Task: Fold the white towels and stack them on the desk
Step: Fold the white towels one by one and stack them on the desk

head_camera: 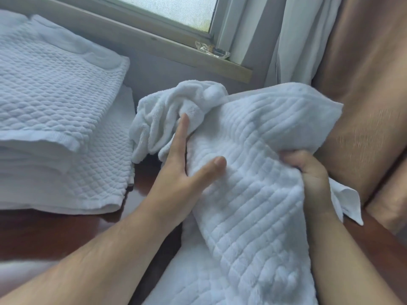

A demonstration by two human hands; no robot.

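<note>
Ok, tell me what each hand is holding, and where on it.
Both hold the unfolded towel. The right hand clenches its right edge in a fist; the left hand pinches the left edge, thumb on top, other fingers mostly hidden beneath.

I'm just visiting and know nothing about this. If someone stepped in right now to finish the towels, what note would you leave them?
Left hand: thumb on top of the unfolded towel, index finger straight along it, other fingers hidden behind it.
Right hand: clenched on the towel's right edge.
Things: the towel is held up over the desk, its far end bunched. A stack of folded towels sits on the desk to the left.
Done: several towels folded and stacked.
Left: straighten this towel, fold it, and lay it on the stack.
</note>
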